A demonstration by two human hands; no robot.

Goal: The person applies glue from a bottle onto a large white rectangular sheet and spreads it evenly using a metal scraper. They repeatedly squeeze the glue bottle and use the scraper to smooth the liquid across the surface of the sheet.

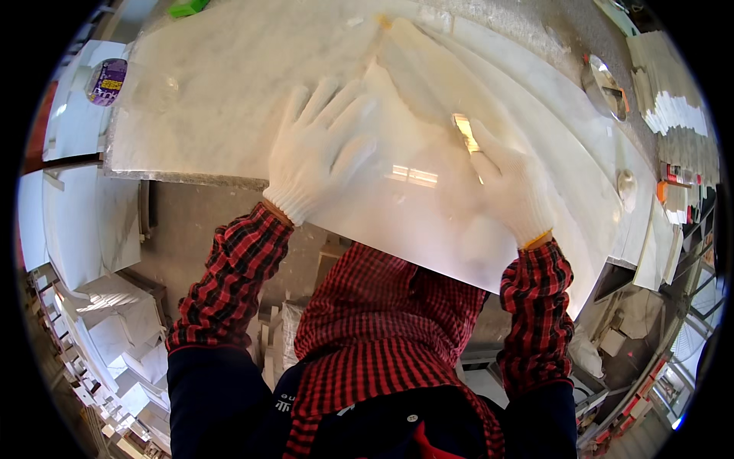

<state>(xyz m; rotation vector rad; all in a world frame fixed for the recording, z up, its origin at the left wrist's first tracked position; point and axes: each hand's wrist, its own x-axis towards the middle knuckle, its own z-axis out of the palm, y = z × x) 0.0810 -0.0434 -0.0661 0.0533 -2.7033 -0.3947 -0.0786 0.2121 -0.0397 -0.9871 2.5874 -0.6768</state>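
My left hand (pixel 317 149), in a white knit glove, lies flat with fingers spread on a glossy white stone slab (pixel 428 222) that tilts toward me. My right hand (pixel 508 183), also gloved, rests on the same slab and grips a small flat brass-coloured tool (pixel 465 131) pressed against its surface. The slab lies across a larger pale marble sheet (pixel 222 84) on the workbench. Red-and-black checked sleeves cover both forearms.
A purple-labelled round container (pixel 107 80) stands at the far left. A round metal disc (pixel 602 88) and a small knob (pixel 627 183) lie to the right, beside stacked white tiles (pixel 673 111). White stone offcuts (pixel 115 321) are piled on the floor at left.
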